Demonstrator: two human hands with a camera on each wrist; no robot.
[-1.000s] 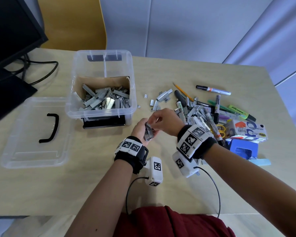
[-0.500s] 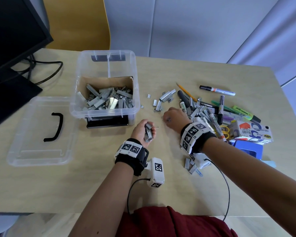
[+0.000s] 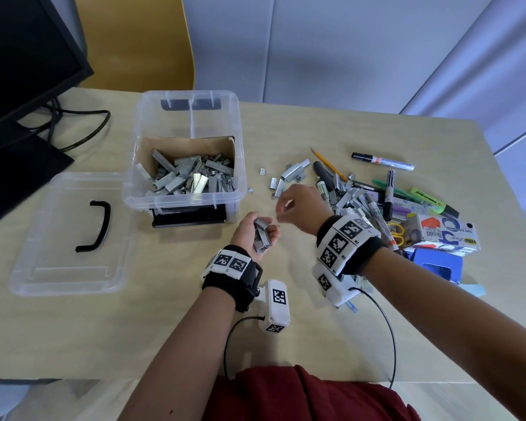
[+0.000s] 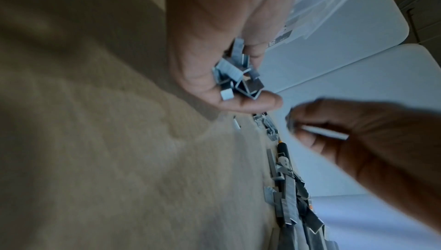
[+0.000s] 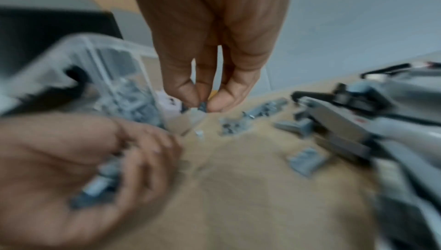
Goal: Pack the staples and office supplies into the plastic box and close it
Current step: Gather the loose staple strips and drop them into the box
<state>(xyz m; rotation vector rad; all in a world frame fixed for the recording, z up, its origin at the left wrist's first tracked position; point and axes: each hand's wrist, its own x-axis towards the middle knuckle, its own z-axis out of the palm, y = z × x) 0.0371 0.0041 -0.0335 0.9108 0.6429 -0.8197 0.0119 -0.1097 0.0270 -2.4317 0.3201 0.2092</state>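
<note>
Left hand (image 3: 253,230) is cupped palm-up just above the table (image 3: 164,323), fingers curled round a bunch of staple strips (image 3: 261,235); the left wrist view shows the strips (image 4: 238,73) jumbled between palm and thumb. Right hand (image 3: 301,205) hovers just right of it, above the table, thumb and fingertips (image 5: 224,101) pressed together on one small staple piece (image 5: 203,106). Frame is blurred, so the piece's shape isn't clear.

Plastic box (image 3: 237,141) sits open, beyond the left hand, with a cardboard liner and a heap of staple strips inside. Its clear lid (image 3: 43,268) lies flat on the table to the left of the box, black handle up.

Loose staples (image 3: 292,174) are scattered right of the box, near the right hand. Further right is a pile: markers (image 3: 383,161), pencil (image 3: 325,159), green highlighter (image 3: 431,202), a white tape carton (image 3: 450,235), scissors with yellow handles (image 3: 397,230), a blue hole punch (image 3: 434,265). Monitor (image 3: 19,56) is at far left.
</note>
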